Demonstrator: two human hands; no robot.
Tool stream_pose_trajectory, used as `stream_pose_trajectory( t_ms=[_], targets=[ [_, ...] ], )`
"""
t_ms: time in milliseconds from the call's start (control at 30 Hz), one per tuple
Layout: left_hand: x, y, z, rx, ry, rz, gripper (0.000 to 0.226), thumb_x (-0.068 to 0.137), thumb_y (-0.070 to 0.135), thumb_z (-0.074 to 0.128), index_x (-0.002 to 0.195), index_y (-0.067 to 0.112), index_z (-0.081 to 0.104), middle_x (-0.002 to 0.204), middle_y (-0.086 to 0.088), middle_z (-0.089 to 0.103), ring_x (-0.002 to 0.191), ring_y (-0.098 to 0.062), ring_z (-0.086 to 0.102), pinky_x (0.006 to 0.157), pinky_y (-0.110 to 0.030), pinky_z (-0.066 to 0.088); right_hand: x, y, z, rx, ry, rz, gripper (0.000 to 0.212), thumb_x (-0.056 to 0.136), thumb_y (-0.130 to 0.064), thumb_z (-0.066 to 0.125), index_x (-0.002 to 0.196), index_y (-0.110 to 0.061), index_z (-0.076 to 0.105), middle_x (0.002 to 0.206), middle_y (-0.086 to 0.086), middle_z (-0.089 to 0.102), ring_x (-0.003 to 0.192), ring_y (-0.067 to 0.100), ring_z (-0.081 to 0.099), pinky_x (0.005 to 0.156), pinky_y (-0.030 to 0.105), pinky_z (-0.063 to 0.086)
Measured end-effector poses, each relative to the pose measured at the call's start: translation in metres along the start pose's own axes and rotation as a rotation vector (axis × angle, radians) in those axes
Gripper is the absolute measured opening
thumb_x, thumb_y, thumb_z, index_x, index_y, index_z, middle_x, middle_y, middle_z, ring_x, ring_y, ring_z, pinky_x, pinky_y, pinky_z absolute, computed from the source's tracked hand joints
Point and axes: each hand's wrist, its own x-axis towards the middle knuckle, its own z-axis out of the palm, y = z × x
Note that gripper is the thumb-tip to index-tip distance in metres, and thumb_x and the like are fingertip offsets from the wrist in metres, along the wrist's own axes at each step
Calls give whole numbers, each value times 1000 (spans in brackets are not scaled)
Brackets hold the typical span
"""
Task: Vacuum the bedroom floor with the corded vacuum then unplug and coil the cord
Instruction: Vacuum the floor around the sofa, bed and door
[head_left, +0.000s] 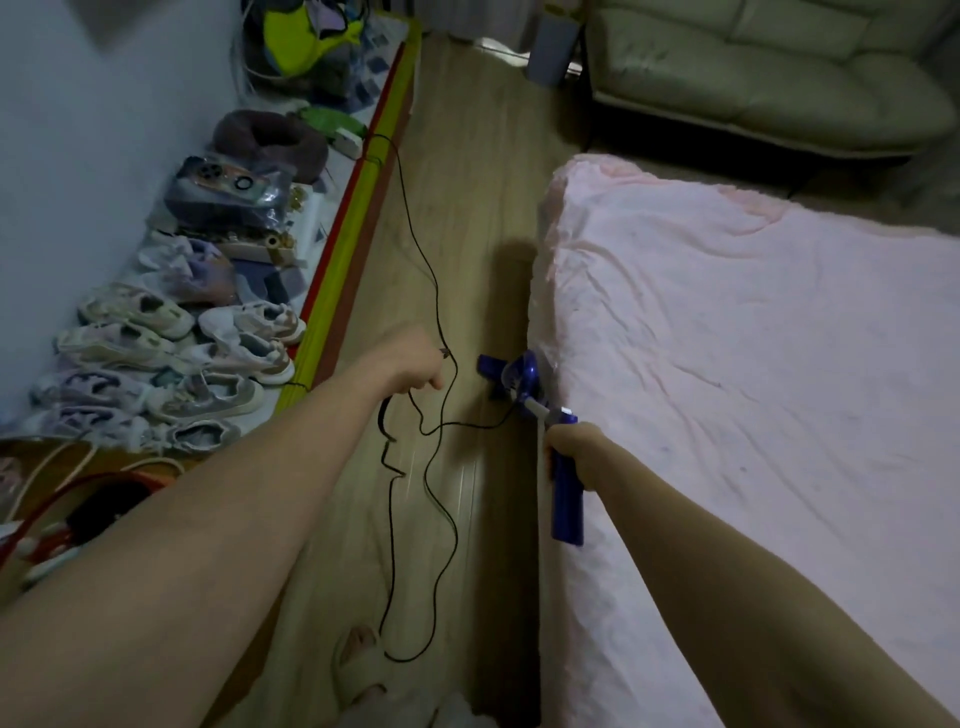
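Along the left wall a row of sneakers (171, 358) is lined up on a pale mat edged by a red-and-yellow strip (358, 218), and a tangle of red and white cables (78, 488) is seen at the lower left. A snag is judged possible there if the vacuum's lead is dragged sideways across the shoes or the strip's raised edge.

The left hand (415, 364) is held out over the wooden floor (467, 156), its fingers curled around the black cord (436, 291), which is lifted clear of the boards at that point. From the hand the cord is run up toward a white power strip (347, 141) near the far wall, where the plug is presumably seated, though the socket itself is too small to be made out. Slack is left in loose loops near a slippered foot (358, 660); a trip, or the cord being sucked under the nozzle, is judged the main hazard. A hard tug could also pull the plug out early.

The right hand (571, 452) is clamped around the handle of the blue vacuum (566, 493), whose head (511, 371) is set on the floor, pressed beside the edge of the pink mattress (727, 364). The loose bedding could be caught by the suction if the head is pushed closer.
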Motion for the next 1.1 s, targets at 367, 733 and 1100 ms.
stream_pose_trajectory(
  t_ms=[367, 733, 1100],
  targets=[
    [57, 14, -60, -15, -95, 35, 22, 94, 10, 53, 105, -6, 65, 94, -17, 66, 65, -18, 48, 50, -23, 36, -10, -80, 16, 53, 45, 30, 32, 81, 10, 57, 111, 1, 48, 83, 16, 54, 64, 25, 56, 49, 30, 49],
    [153, 51, -104, -90, -13, -3, 20, 93, 6, 51, 103, -6, 64, 102, -21, 69, 72, -23, 51, 52, -27, 38, 92, -173, 27, 93, 10, -20, 52, 72, 1, 60, 122, -5, 47, 108, 21, 63, 89, 33, 67, 75, 43, 59],
    [273, 139, -121, -133, -36, -74, 21, 93, 9, 54, 101, -7, 66, 81, -14, 62, 55, -16, 44, 49, -24, 35, 199, -292, -53, 40, -16, -52, 32, 85, 3, 58, 112, -3, 44, 103, 20, 61, 70, 27, 60, 49, 32, 49]
  ],
)
